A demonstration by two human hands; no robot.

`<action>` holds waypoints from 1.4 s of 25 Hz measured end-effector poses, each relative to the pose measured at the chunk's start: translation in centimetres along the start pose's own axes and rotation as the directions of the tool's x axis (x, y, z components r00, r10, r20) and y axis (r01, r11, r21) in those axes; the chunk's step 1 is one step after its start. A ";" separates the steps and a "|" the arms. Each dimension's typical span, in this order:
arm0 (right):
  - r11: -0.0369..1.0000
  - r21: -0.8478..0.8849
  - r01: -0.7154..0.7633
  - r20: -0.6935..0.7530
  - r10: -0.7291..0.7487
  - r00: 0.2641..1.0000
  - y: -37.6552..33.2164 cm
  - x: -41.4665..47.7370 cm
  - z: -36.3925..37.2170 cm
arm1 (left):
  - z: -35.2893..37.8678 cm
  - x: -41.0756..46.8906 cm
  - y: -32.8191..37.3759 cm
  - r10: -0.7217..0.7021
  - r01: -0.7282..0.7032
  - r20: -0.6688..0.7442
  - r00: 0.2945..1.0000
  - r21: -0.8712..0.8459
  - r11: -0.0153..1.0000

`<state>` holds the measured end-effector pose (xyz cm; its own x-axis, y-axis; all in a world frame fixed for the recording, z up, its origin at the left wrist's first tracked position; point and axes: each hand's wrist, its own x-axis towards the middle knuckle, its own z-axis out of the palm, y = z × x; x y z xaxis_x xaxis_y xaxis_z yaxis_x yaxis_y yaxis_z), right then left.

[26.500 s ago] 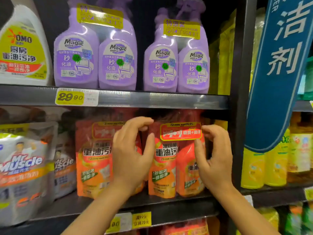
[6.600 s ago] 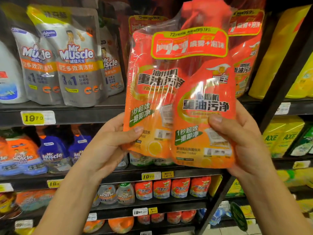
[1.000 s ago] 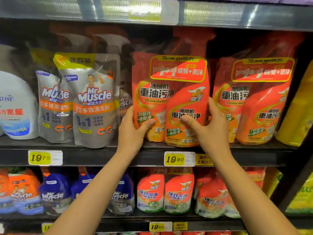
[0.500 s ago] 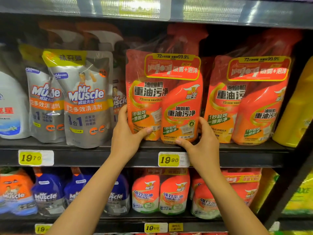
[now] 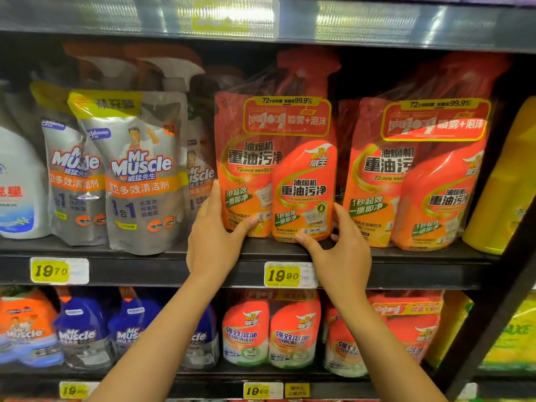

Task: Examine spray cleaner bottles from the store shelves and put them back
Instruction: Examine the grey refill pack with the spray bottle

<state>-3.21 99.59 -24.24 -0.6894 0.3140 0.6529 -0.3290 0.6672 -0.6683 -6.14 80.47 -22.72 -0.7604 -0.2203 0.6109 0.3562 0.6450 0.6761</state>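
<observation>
Both hands grip the orange cleaner pack on the shelf.
Left hand pinches its lower left corner, right hand its lower right; it stands upright beside a matching pack, above the 19.90 tag.

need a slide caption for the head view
The left hand and right hand hold an orange cleaner pack upright on the shelf.

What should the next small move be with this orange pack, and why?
Probably ease it a little deeper, then let go. The orange pack looks set upright on the shelf beside its twin pack, while the left hand and right hand grip its lower corners near the front edge.
</observation>
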 end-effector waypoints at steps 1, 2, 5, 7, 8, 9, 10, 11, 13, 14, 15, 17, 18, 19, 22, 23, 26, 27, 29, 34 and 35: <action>1.000 -0.023 0.004 -0.010 -0.004 1.000 0.0 -0.2 0.0 | 0.0 -0.2 0.1 0.012 -0.011 -0.014 1.000 0.019 1.000; 0.999 -0.045 0.014 -0.023 -0.015 1.000 0.0 -0.4 0.0 | 0.1 -0.3 0.1 0.017 -0.016 -0.025 1.000 0.032 0.999; 0.995 -0.087 0.051 -0.056 -0.056 0.997 -0.2 -0.7 0.0 | 0.1 -0.6 0.3 0.019 -0.015 -0.047 0.999 0.091 0.996; 0.991 -0.119 0.055 -0.056 -0.062 0.997 -0.1 -0.8 0.0 | 0.1 -0.9 0.4 0.044 -0.040 -0.035 0.998 0.123 0.992; 0.990 -0.129 0.053 -0.048 -0.060 0.997 -0.2 -0.9 -0.1 | 0.1 -1.0 0.5 0.054 -0.049 -0.034 0.998 0.115 0.992; 0.990 -0.130 0.053 -0.036 -0.058 0.998 -0.2 -0.8 -0.1 | -0.1 -1.1 0.6 0.060 -0.056 -0.040 0.997 0.093 0.994; 0.991 -0.124 0.051 -0.026 -0.055 0.998 -0.3 -0.8 -0.2 | -0.3 -1.1 0.7 0.069 -0.066 -0.051 0.996 0.060 0.996; 0.992 -0.110 0.055 -0.020 -0.057 0.998 -0.3 -0.8 -0.3 | -0.8 -1.2 0.7 0.083 -0.083 -0.071 0.994 0.007 0.997; 0.992 -0.069 0.109 -0.039 -0.112 0.993 -0.3 -1.2 -0.5 | -2.1 -2.2 0.6 0.096 -0.111 -0.093 0.991 -0.174 0.978; 0.986 -0.052 0.157 -0.073 -0.160 0.984 -0.4 -1.7 -0.7 | -3.0 -3.3 0.2 0.084 -0.107 -0.092 0.992 -0.276 0.955; 0.979 -0.039 0.199 -0.119 -0.202 0.972 -0.7 -2.3 -0.9 | -4.0 -4.5 -0.3 0.063 -0.090 -0.086 0.994 -0.360 0.929; 0.969 0.005 0.246 -0.181 -0.241 0.953 -2.0 -3.8 -0.5 | -6.7 -6.5 -1.8 0.003 -0.044 -0.091 0.996 -0.457 0.889; 0.967 0.040 0.252 -0.188 -0.240 0.952 -2.8 -4.5 0.0 | -8.0 -6.6 -2.8 -0.041 -0.018 -0.111 0.993 -0.485 0.874; 0.965 0.075 0.250 -0.183 -0.233 0.955 -3.7 -5.2 0.7 | -9.4 -6.4 -3.9 -0.085 0.004 -0.140 0.986 -0.499 0.866; 0.961 0.191 0.199 -0.149 -0.172 0.974 -7.5 -7.0 3.7 | -14.1 -4.1 -7.4 -0.098 -0.033 -0.246 0.964 -0.477 0.878; 0.958 0.232 0.170 -0.131 -0.143 0.981 -8.9 -7.4 4.9 | -15.3 -3.3 -8.5 -0.072 -0.056 -0.263 0.962 -0.449 0.892; 0.948 0.296 0.114 -0.088 -0.092 0.992 -13.2 -8.0 8.8 | -18.4 -1.0 -12.1 -0.021 -0.070 -0.251 0.968 -0.349 0.935; 0.951 0.296 0.092 -0.063 -0.077 0.995 -14.3 -7.9 10.0 | -18.9 -0.3 -13.1 -0.002 -0.068 -0.231 0.973 -0.295 0.953; 0.963 0.267 0.026 0.028 -0.035 0.999 -16.0 -7.6 12.0 | -19.4 0.7 -14.2 0.028 -0.068 -0.175 0.984 -0.226 0.972; 0.975 0.214 -0.065 0.146 0.034 0.989 -18.5 -8.0 15.1 | -18.4 1.6 -14.5 0.042 -0.044 -0.056 0.998 -0.033 0.999; 0.980 0.184 -0.072 0.124 0.050 0.991 -18.7 -8.2 15.6 | -18.2 1.8 -14.5 0.031 -0.031 -0.051 0.998 -0.001 1.000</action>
<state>-1.44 74.03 -22.65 -0.7797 0.2603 0.5695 -0.3916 0.5071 -0.7678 -2.75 57.39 -23.92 -0.7202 -0.2377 0.6518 0.3799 0.6510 0.6572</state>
